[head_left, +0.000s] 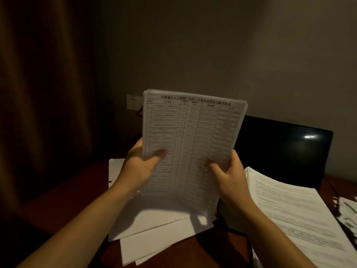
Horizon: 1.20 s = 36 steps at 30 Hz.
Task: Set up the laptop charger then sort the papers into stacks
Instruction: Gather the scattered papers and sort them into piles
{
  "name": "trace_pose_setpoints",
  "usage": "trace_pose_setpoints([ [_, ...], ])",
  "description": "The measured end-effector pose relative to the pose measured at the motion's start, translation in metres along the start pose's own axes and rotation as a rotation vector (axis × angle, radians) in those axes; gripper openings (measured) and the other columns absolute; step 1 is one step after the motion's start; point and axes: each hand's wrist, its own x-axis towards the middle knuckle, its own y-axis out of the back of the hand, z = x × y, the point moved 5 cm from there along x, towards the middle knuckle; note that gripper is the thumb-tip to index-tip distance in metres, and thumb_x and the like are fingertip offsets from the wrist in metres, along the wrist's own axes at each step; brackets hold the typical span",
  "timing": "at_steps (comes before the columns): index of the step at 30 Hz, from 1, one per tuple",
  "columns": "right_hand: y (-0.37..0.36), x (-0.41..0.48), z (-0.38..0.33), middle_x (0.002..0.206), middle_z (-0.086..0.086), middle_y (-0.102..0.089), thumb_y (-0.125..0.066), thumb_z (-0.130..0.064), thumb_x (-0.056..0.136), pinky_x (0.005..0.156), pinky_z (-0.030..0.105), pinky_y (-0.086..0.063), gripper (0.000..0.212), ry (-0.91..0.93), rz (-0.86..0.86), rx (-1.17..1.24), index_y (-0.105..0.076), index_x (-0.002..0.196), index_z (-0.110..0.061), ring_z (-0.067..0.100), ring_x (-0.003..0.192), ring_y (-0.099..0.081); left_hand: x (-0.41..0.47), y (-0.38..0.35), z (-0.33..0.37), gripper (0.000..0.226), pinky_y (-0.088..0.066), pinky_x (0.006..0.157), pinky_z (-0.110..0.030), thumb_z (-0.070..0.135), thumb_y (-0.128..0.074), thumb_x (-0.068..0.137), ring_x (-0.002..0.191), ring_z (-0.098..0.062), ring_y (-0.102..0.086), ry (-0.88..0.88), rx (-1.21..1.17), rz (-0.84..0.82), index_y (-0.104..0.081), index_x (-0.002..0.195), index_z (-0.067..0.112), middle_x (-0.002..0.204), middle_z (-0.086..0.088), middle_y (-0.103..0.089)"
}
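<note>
I hold a sheaf of printed table sheets (191, 136) upright above the desk. My left hand (139, 163) grips its left edge, thumb across the front. Its lower right edge is pinched by my right hand (228, 171), thumb near a round red stamp. Loose white papers (154, 229) lie spread on the desk under the sheaf. A thick stack of text pages (293, 209) lies to the right. The open laptop (282, 149) stands behind, its screen dark. A dark cable (139, 112) hangs from the wall socket (133, 101), partly hidden by the sheaf.
The reddish-brown wooden desk (63, 194) runs left to a brown curtain (38, 93). More printed sheets with dark cables (347, 211) lie at the far right edge. A plain wall stands behind the desk.
</note>
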Motion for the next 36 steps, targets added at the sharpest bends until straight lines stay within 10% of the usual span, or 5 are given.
trace_pose_setpoints([
  [15,0.058,-0.014,-0.003,0.119,-0.013,-0.065,-0.066,-0.01,0.095,0.072,0.015,-0.057,0.061,0.023,0.121,-0.072,-0.04,0.147,-0.026,-0.004,0.103,-0.066,-0.02,-0.052,0.001,0.071,-0.06,0.083,-0.034,0.012,-0.057,0.1,0.106,-0.004,-0.068,0.03,0.061,-0.063,-0.026,0.151,0.049,0.124,0.014,-0.068],
  [29,0.207,-0.067,0.018,0.116,-0.007,-0.071,-0.059,-0.01,0.099,0.083,0.046,-0.062,0.053,-0.37,0.239,-0.275,-0.046,0.142,-0.039,0.016,0.094,-0.074,-0.062,-0.183,-0.01,0.052,-0.06,0.087,-0.044,0.018,-0.062,0.097,0.104,-0.011,-0.07,0.162,0.038,-0.355,-0.049,0.137,0.05,0.117,0.015,-0.071],
  [36,0.253,-0.086,0.026,0.1,-0.015,-0.063,-0.058,-0.005,0.099,0.085,0.038,-0.059,0.056,-0.503,0.243,-0.436,-0.042,0.15,-0.023,0.012,0.092,-0.067,-0.075,-0.223,-0.022,0.057,-0.052,0.069,-0.017,0.012,-0.063,0.096,0.087,-0.003,-0.071,0.128,0.321,-0.518,-0.049,0.143,0.04,0.098,0.014,-0.074],
])
